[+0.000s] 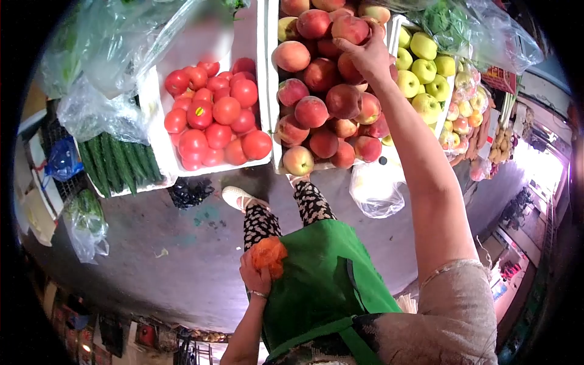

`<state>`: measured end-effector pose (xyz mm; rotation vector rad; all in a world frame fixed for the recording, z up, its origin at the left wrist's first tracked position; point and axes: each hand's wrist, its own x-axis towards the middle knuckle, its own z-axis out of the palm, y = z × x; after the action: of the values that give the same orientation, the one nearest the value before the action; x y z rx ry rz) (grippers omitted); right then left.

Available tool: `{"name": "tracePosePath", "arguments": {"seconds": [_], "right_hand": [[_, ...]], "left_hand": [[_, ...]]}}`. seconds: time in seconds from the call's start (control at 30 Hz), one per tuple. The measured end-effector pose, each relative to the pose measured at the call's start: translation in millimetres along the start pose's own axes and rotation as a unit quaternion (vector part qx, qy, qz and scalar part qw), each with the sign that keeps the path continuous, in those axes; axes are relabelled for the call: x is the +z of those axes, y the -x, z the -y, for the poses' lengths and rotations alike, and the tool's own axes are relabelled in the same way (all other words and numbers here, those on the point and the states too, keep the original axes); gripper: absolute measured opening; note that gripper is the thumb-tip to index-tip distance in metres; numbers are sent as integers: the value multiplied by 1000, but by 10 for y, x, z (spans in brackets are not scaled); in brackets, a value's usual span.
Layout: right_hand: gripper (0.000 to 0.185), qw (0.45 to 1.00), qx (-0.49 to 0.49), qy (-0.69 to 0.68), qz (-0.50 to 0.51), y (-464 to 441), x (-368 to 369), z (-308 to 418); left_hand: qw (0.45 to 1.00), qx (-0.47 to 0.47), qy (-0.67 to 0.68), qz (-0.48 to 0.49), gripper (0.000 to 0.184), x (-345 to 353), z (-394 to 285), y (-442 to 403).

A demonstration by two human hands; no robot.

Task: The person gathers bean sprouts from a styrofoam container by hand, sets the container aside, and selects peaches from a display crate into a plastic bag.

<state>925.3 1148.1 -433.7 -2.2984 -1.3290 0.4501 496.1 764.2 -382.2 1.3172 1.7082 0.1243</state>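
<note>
With fingers curled round a peach [350, 30], my right hand [367, 56] reaches over the far part of a white foam box [269, 91] heaped with red and yellow peaches. Down by my green apron [331, 261], my left hand [254, 277] is closed on a crumpled orange cloth or plastic bag [268, 255]; which of the two it is I cannot tell. Left of the peaches, a foam box of red tomatoes [225, 110] stands close by. Green apples [424, 71] lie in a box on the right, beyond my right forearm.
Cucumbers [115, 163] lie in a box at the left, with clear plastic bags [103, 112] above them. A white plastic bag [377, 188] hangs at the right front of the peach box. A black bag [190, 192] rests on the grey floor [170, 243] near my feet.
</note>
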Motion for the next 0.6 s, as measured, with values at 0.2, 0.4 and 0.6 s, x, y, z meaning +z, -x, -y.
{"name": "tracePosePath", "arguments": {"seconds": [0.2, 0.4, 0.6], "right_hand": [[89, 986, -39, 146, -74, -30, -89, 51], [82, 985, -111, 124, -52, -94, -115, -34], [73, 970, -133, 205, -6, -207, -287, 109]], "left_hand": [[1000, -10, 24, 1, 54, -6, -64, -20], [1000, 3, 22, -13, 55, 11, -65, -16], [1000, -2, 28, -6, 54, -3, -114, -43]]}}
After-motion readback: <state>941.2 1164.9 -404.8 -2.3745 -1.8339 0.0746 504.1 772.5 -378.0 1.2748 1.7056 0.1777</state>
